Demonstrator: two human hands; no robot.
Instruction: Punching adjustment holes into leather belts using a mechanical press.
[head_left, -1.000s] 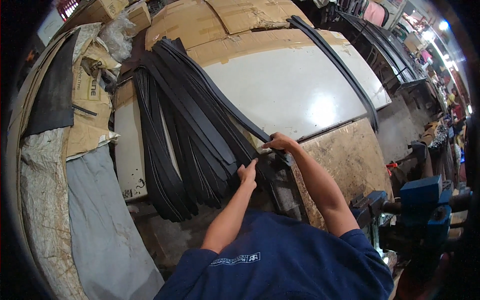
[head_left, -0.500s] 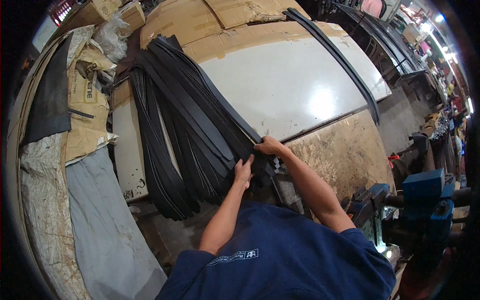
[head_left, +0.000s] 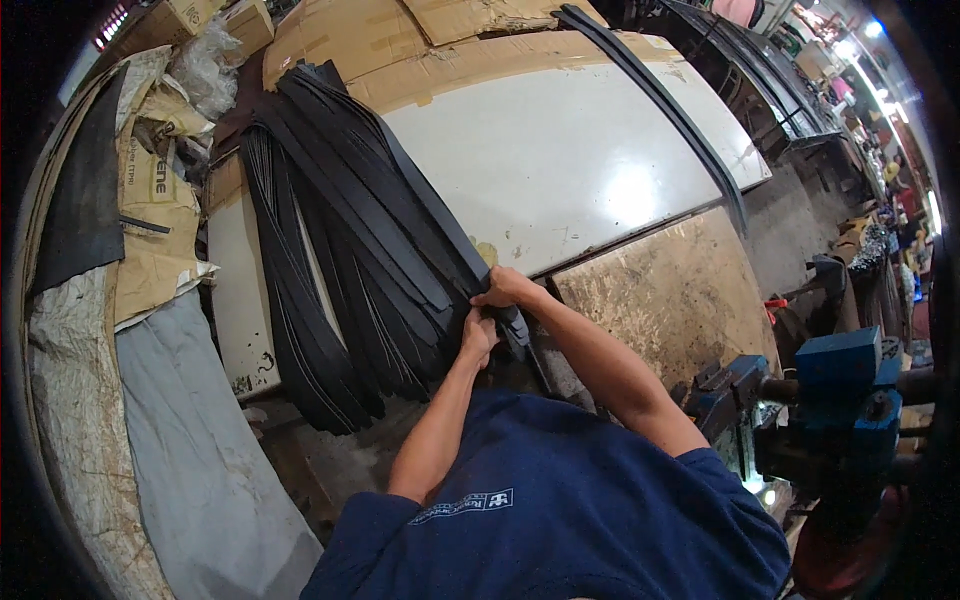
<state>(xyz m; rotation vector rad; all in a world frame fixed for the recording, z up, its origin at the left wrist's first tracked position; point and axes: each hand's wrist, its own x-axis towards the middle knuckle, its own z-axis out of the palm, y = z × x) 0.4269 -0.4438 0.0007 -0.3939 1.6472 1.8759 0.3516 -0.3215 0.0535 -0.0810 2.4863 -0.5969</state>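
A thick bundle of long black strips (head_left: 385, 215), flat and rubber-like, fans across the white tabletop, its near ends hanging over the edge. My right hand (head_left: 508, 287) is closed on the near end of the outermost strips at the right side of the bundle. Just below and to the left, my left hand (head_left: 478, 338) is closed against the same strip ends, almost touching the right. Part of its fingers is hidden behind the strips. Below my right hand, short strip ends (head_left: 516, 325) stick out toward my body.
Another pair of black strips (head_left: 660, 100) lies across the white table (head_left: 560, 150). Flattened cardboard (head_left: 350, 40) covers its far side. A worn wooden board (head_left: 660, 290) adjoins at right, near a blue machine (head_left: 840, 365). Sacks and grey cloth (head_left: 200, 420) lie at left.
My left hand has moved up beside the right, and the two are closer together. The outer strips at my right hand now lie closer against the bundle. The whole view has shifted slightly.
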